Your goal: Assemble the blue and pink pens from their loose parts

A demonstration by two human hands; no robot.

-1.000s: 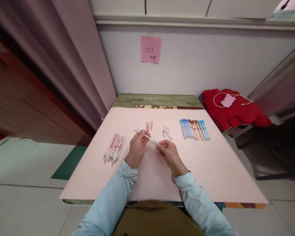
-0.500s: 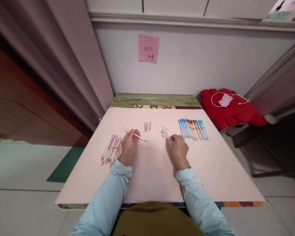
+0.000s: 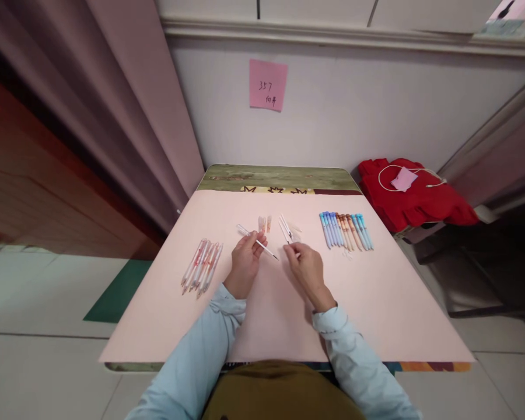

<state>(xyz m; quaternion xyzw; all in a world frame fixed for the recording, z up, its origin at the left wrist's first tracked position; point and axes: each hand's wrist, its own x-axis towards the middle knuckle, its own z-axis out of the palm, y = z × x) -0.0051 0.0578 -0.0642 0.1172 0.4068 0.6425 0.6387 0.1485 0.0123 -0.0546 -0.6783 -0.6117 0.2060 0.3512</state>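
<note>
My left hand point(image 3: 245, 256) is closed, pinching a thin white pen refill point(image 3: 266, 249) whose dark tip points to the right. My right hand point(image 3: 306, 265) is just right of that tip, thumb and fingers pressed together; whatever they may hold is too small to make out. Beyond the right fingertips, several loose white refills point(image 3: 285, 226) with dark tips lie on the pink sheet. Short clear printed tubes point(image 3: 269, 224) stand out just past my left fingers. Left of my left hand lies a bunch of white and reddish printed pens point(image 3: 202, 265).
A row of blue, brown and light-blue pens point(image 3: 345, 231) lies at the right, with small white bits point(image 3: 347, 255) near it. The pink sheet point(image 3: 376, 315) covers the table. A red cloth point(image 3: 420, 198) with a white cable is beyond the right edge.
My left hand has moved right with the refill. My right hand has shifted slightly left, bringing its fingertips nearer the refill's tip.
</note>
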